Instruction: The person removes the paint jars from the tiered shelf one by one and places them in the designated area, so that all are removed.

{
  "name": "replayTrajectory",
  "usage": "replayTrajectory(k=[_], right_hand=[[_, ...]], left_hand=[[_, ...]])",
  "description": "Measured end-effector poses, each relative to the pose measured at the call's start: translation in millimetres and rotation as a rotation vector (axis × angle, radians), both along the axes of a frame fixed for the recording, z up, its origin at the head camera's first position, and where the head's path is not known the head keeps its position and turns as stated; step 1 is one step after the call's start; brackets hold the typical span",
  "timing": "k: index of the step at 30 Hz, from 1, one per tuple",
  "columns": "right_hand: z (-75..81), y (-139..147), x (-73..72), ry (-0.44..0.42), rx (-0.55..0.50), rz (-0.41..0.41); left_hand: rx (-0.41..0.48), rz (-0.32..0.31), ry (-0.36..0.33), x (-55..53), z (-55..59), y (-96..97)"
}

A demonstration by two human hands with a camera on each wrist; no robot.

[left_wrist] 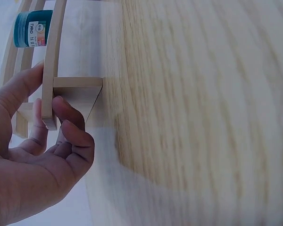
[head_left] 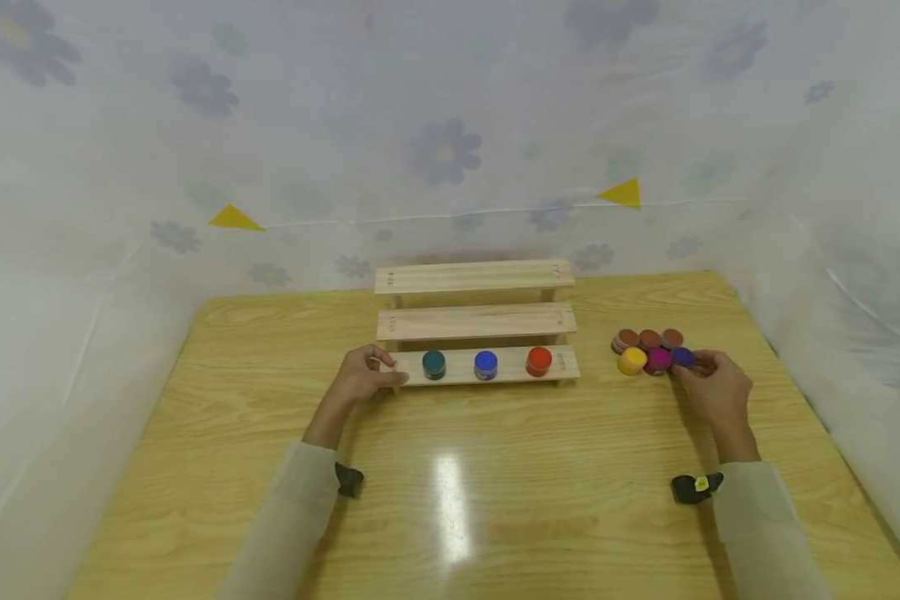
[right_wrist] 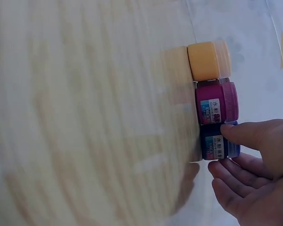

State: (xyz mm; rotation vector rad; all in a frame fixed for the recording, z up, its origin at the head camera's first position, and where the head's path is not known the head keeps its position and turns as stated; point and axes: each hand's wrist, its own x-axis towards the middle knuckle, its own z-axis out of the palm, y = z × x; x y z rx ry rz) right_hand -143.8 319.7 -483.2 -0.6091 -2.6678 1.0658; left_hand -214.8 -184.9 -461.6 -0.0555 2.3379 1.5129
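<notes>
At the left end of the front step of a wooden three-tier stand (head_left: 461,364), my left hand (head_left: 362,375) grips the board. In the left wrist view the thumb lies on its upper face and curled fingers (left_wrist: 75,134) are at its underside. A teal paint jar (head_left: 434,364), a blue paint jar (head_left: 486,365) and a red paint jar (head_left: 538,361) stand spaced along this step. My right hand (head_left: 716,385) pinches a dark blue paint jar (right_wrist: 214,141), thumb on its near side. Beside it in the same row are a magenta paint jar (right_wrist: 217,102) and a yellow paint jar (right_wrist: 209,61).
Three brown-topped jars (head_left: 649,339) form a row behind the coloured ones, right of the stand. The upper two steps (head_left: 475,277) rise toward the back. A flowered curtain (head_left: 450,100) encloses the wood-grain table (head_left: 390,500) at back and sides.
</notes>
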Motion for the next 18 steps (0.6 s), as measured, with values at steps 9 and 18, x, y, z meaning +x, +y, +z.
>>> replayTrajectory(k=[9, 18], right_hand=[[14.2, -2, 3.1, -0.037, 0.015, 0.050], [27.9, -22, 1.5, 0.104, 0.092, 0.033]], left_hand=[[-0.003, -0.002, -0.002, -0.1, 0.1, 0.2], [-0.005, -0.002, -0.004, -0.3, -0.5, -0.2]])
